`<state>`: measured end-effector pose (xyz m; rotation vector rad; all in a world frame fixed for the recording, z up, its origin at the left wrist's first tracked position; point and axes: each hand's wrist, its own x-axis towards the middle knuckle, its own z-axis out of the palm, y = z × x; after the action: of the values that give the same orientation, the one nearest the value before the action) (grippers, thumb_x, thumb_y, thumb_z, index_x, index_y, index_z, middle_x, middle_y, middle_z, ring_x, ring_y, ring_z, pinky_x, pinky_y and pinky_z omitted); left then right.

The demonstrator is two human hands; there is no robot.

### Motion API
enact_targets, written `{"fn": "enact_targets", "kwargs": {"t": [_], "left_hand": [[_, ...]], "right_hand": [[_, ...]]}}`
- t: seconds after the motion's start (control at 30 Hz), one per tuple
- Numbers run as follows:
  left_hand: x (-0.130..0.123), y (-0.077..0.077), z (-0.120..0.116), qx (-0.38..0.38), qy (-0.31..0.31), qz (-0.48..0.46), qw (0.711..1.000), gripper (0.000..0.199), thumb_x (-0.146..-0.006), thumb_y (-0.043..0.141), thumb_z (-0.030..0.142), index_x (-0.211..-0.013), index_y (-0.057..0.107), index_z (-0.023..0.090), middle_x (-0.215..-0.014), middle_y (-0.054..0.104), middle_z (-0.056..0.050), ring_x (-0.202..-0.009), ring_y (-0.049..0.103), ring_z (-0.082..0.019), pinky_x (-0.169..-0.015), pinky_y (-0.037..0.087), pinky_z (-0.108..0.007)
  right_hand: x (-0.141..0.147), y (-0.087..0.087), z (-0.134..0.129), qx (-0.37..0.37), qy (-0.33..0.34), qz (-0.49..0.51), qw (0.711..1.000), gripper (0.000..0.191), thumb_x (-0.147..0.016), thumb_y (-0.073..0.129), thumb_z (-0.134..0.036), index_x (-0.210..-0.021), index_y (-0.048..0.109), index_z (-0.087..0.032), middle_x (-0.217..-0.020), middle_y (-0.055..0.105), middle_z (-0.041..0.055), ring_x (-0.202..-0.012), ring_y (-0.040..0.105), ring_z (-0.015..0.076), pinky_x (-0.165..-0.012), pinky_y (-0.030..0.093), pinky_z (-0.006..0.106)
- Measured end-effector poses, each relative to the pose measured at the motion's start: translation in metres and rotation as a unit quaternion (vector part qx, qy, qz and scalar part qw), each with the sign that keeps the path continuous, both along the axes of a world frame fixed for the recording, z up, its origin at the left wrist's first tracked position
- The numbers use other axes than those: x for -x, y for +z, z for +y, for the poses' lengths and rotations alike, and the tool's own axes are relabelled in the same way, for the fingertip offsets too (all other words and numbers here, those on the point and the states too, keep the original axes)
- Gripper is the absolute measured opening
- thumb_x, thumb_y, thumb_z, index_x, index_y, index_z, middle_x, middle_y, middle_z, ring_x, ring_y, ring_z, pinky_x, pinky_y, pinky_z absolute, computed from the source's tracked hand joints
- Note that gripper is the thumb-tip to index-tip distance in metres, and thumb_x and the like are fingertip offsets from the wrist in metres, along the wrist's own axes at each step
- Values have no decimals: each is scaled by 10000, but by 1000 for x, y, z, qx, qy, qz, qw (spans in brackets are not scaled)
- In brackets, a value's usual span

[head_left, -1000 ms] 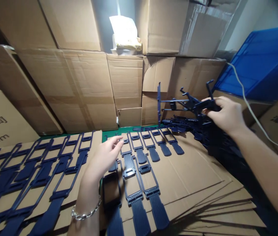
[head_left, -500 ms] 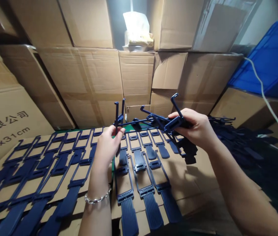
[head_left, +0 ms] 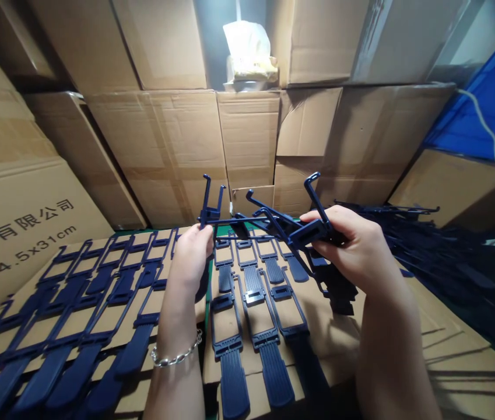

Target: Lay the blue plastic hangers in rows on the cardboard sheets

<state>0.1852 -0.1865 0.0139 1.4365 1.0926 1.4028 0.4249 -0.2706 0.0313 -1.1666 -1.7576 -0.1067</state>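
Note:
My left hand (head_left: 192,251) is closed on the near end of a dark blue plastic frame (head_left: 211,214) with two upright hooked prongs. My right hand (head_left: 356,239) grips a tangled bundle of similar dark blue plastic frames (head_left: 306,234), with hooked ends pointing up and others hanging below. Thin bars reach from the left-hand frame towards the bundle; I cannot tell whether they are joined. Beneath the hands, ribbed-tailed frames (head_left: 276,373) lie in rows on a cardboard sheet (head_left: 247,376). More frames (head_left: 136,350) lie in rows at the left.
A heap of dark frames (head_left: 461,262) spreads at the right. Stacked cardboard boxes (head_left: 155,140) wall off the back, with a tissue pack (head_left: 251,69) on top. A printed carton (head_left: 20,227) stands left. At the upper right are a blue crate (head_left: 483,116) and white cable (head_left: 488,125).
The view has turned slightly left, so the surroundings sit further right. My right hand and its bundle have dropped a little. The left-hand frame has tilted, and both hands keep their hold.

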Motion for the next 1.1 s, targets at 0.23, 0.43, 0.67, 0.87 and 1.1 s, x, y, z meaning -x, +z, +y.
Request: {"fn": "enact_targets", "kwargs": {"t": [0.23, 0.43, 0.67, 0.87, 1.1], "left_hand": [[-5, 5, -8, -113, 79, -69, 988, 272, -826, 468, 286, -586, 388, 187, -495, 312, 43, -439, 285, -84, -436, 228, -226], [0, 10, -7, -168, 150, -267, 937, 158, -822, 541, 230, -682, 497, 171, -557, 506, 25, -490, 430, -68, -511, 372, -170], [-16, 9, -9, -63, -29, -354, 933, 158, -662, 720, 222, -732, 594, 156, -741, 682, -40, -586, 586, -105, -595, 477, -212], [-42, 10, -32, -104, -137, -351, 920, 288, -623, 778, 314, -776, 578, 174, -868, 654, -34, -744, 611, -112, -704, 475, -212], [-31, 11, -26, -57, -68, -338, 937, 397, -576, 791, 233, -728, 428, 182, -697, 530, 44, -609, 536, -73, -647, 446, -206]], "right_hand": [[-1, 1, -14, 1, -6, -3, 1000, 308, -735, 568, -148, -990, 640, -305, -915, 633, 3, -836, 614, 194, -710, 514, 341], [-7, 5, -19, -20, -68, 123, 990, 276, -690, 588, -126, -941, 667, -210, -841, 648, 6, -750, 598, 147, -674, 483, 273], [17, 2, 7, 64, 49, 473, 877, 299, -598, 719, -265, -880, 646, -197, -705, 622, -26, -539, 536, 107, -505, 466, 248], [65, -14, 14, 180, 169, 577, 779, 271, -591, 686, -239, -843, 612, -174, -629, 568, -49, -452, 474, 61, -431, 420, 198], [70, -17, 15, 137, 149, 664, 719, 375, -563, 695, -223, -916, 569, -205, -598, 550, -79, -439, 458, 44, -396, 366, 160]]}}
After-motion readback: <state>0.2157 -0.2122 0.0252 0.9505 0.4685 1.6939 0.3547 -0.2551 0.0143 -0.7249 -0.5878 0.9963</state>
